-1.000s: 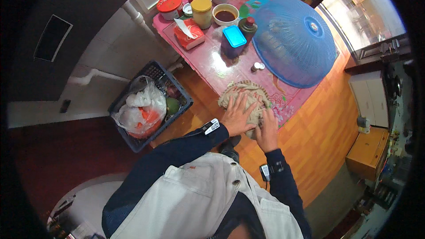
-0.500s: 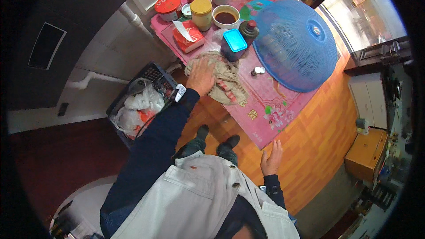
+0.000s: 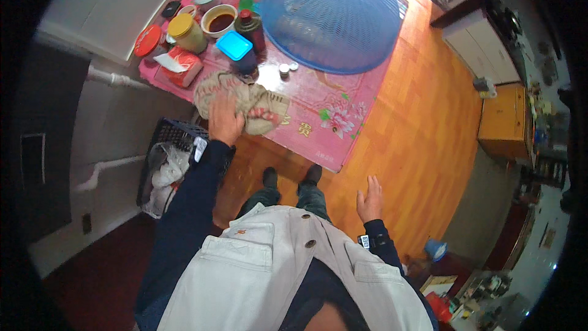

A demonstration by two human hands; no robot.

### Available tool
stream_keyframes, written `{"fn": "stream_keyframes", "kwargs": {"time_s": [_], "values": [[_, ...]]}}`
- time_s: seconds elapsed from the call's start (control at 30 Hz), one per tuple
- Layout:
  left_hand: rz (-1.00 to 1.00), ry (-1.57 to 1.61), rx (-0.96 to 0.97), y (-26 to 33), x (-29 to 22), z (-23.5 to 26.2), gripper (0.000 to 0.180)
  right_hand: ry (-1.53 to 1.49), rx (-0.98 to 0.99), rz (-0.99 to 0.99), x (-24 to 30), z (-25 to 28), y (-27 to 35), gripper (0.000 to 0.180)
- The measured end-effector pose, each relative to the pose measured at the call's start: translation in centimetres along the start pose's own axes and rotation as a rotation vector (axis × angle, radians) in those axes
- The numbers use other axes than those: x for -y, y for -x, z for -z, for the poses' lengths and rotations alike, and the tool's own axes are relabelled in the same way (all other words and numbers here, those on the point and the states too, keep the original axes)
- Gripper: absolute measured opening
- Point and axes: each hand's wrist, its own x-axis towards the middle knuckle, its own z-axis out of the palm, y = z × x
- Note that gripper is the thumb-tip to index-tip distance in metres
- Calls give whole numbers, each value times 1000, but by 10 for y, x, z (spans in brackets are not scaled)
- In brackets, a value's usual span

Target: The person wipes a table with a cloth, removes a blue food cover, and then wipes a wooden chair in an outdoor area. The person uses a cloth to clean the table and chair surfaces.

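Note:
On a table with a pink floral cover (image 3: 294,92), a crumpled beige cloth (image 3: 260,104) with reddish marks lies at the near left edge. My left hand (image 3: 225,116) rests palm down on the cloth, its fingers stretched over it; the fingertips are partly lost against the folds. Just beyond the cloth stand a dark container with a bright blue lid (image 3: 235,45) and a red tissue pack (image 3: 182,66). My right hand (image 3: 370,201) hangs over the floor past the table's near corner, fingers extended and holding nothing.
A blue mesh food cover (image 3: 331,18) fills the table's far right. Behind the cloth are a bowl of dark liquid (image 3: 219,21), a yellow-lidded jar (image 3: 187,34), a red-lidded tub (image 3: 149,41) and a small white-capped bottle (image 3: 284,71). A dark crate with plastic bags (image 3: 171,165) stands left below.
My view has turned, so the table sits further left and higher in the picture. My left hand stays on the cloth. My right hand is a little farther from the table corner.

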Motion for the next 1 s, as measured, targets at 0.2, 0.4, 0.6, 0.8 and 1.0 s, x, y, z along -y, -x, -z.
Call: {"fn": "stream_keyframes", "kwargs": {"time_s": [0.2,0.4,0.6,0.8,1.0], "values": [[-338,104,277,67,-131,-8,73,-61,11,-176,-16,-6,65,67],[-388,221,366,32,-222,-9,91,-142,2,-260,-44,-2,97,69],[-480,128,374,-30,-300,-56,84,-214,-4,-320,-90,9,96,69],[-536,46,331,-101,-365,-114,80,-288,-22,-403,-142,22,114,67],[-523,101,219,-122,-381,-131,73,-369,18,-598,-207,27,139,68]]}}
